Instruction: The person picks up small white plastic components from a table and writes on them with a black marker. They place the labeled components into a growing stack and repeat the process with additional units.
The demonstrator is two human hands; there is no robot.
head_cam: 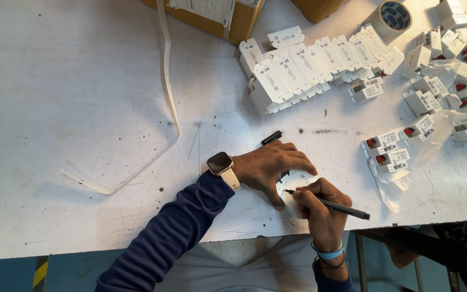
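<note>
Bright overhead light, mild glare on table [82,108] (edges perhaps bowed).

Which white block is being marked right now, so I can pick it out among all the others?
On the scratched white table, look at the near edge, away from the row and heap of blocks at the far right. The white block lies alone there, pinned under the left hand, while the right hand sets a black pen on it.
</note>
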